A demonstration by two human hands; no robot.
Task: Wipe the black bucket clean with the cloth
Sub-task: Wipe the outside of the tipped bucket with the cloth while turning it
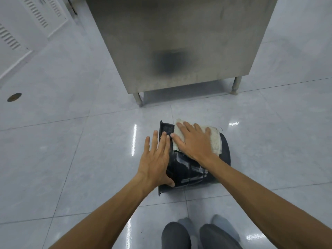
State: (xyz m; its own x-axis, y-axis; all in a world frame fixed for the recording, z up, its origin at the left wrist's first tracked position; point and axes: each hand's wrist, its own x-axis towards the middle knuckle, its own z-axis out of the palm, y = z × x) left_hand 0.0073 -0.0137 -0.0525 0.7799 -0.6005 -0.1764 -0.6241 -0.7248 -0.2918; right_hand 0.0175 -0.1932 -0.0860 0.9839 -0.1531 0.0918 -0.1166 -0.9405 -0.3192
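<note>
Floor: pale glossy tiles fill the frame; no spill or debris visible beside the work area.
Steel cabinet: upper centre, standing on short legs; well apart from the work and not involved.
Black bucket: lower centre of the frame, lying on its side on the floor, rim toward the left; its upward-facing wall shows pale streaks and smears near the middle, so that area is judged not yet clean; the underside and the interior are hidden, condition cannot be told.
Cloth: pale, spread flat on the upper, far part of the bucket wall; contact with the bucket is established.
Right hand: flat and spread, palm down, pressing the cloth onto the bucket; not clenched round it.
Left hand: released, fingers extended, laid against the rim end of the bucket, thumb at the lower edge; judged to steady it.
Progress: wiping under way on the outer wall; streaked zone, remaining sides and interior judged left to do.
</note>
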